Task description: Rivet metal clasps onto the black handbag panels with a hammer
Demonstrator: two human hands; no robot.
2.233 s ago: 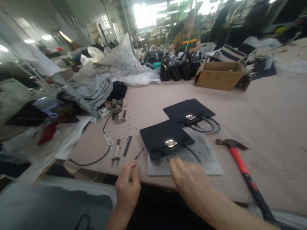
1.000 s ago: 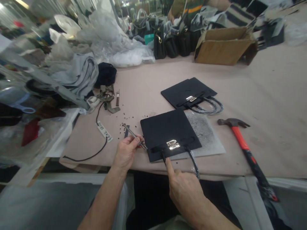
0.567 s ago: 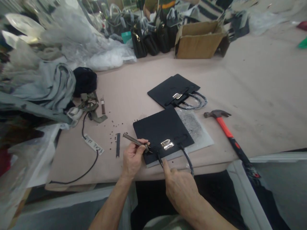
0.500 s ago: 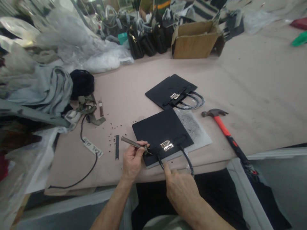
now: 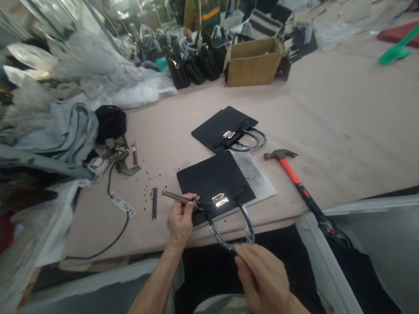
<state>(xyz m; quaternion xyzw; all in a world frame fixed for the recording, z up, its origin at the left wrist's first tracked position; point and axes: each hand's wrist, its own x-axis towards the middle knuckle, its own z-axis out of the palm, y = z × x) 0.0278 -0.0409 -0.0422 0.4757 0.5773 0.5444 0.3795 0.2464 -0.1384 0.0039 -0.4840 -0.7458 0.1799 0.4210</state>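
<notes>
A slim metal punch [image 5: 175, 196] lies slanted in my left hand [image 5: 181, 219], whose fingers and thumb pinch it near its lower end. That end meets the left strap area of a black handbag panel [image 5: 209, 174], which lies flat with a shiny metal clasp [image 5: 220, 200] and a plastic-wrapped handle [image 5: 248, 220]. My right hand [image 5: 263, 272] is closed, fingers curled, at the bottom of the handle loop over the table edge. What it grips is hidden. Under the panel lies a pale, worn board [image 5: 262, 179].
A second black bag panel [image 5: 222, 126] lies beyond. To the right rests a claw hammer [image 5: 291, 172]. At left are a dark strip [image 5: 154, 203], small black bits and a tagged cord [image 5: 122, 204]. Behind stand a cardboard box [image 5: 250, 65] and black bags [image 5: 178, 69].
My right hand has moved down and right, away from the handle's left end to the bottom of its loop. My left hand still holds the punch at the panel. The view has shifted slightly.
</notes>
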